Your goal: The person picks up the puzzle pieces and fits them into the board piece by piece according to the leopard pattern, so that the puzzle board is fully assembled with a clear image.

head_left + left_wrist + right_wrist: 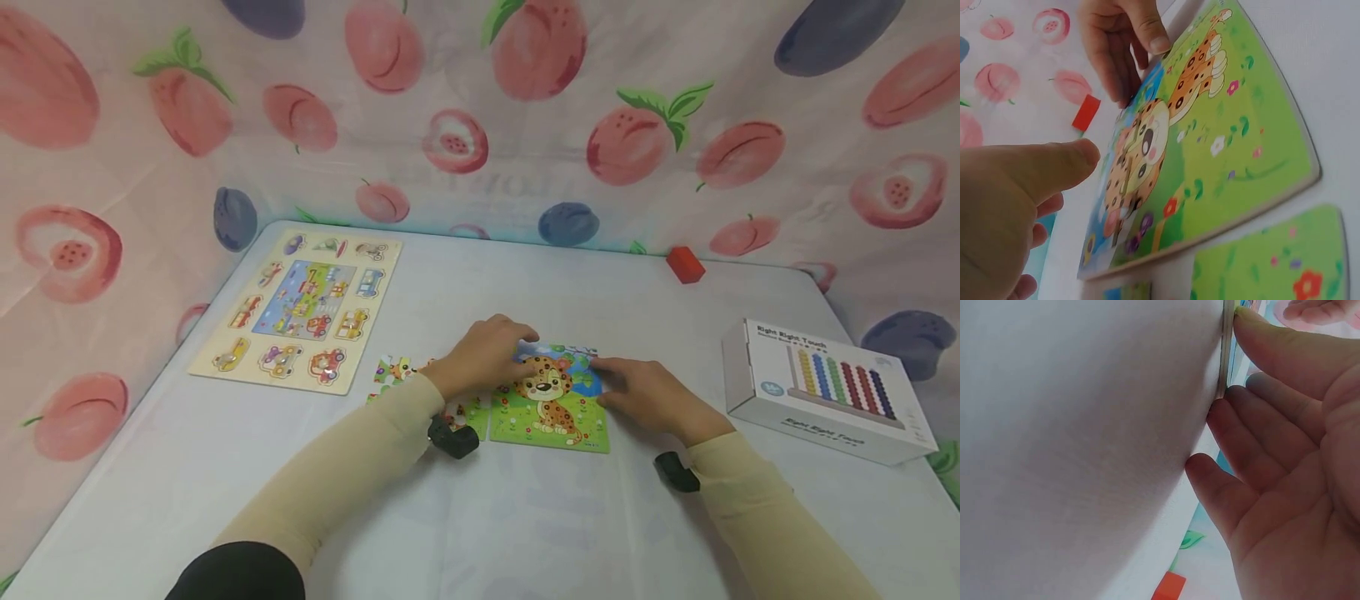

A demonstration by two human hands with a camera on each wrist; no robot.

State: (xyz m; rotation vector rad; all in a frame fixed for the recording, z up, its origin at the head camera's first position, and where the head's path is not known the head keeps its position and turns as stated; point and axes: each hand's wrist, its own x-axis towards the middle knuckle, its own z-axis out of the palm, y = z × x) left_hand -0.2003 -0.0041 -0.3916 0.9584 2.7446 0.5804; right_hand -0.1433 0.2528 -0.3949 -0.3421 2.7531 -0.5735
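Note:
A leopard picture puzzle [551,421] lies flat on the white table, its green lower part fully visible. Over its upper left corner is my left hand [483,358], thumb stretched out; in the left wrist view the thumb stands apart from the puzzle and the other fingers are loosely bent. My right hand [648,396] touches the puzzle's upper right edge with fairly straight fingers. In the right wrist view its thumb and fingertips meet the thin board edge [1227,356]. Left of the leopard puzzle is another green puzzle [472,412], partly hidden beneath my left forearm.
A wooden vehicle puzzle board [247,358] lies at the left. On the right stands a white box [825,417] with coloured bead columns printed on it. A red block [686,265] sits near the back edge, before a fruit-patterned cloth [525,142].

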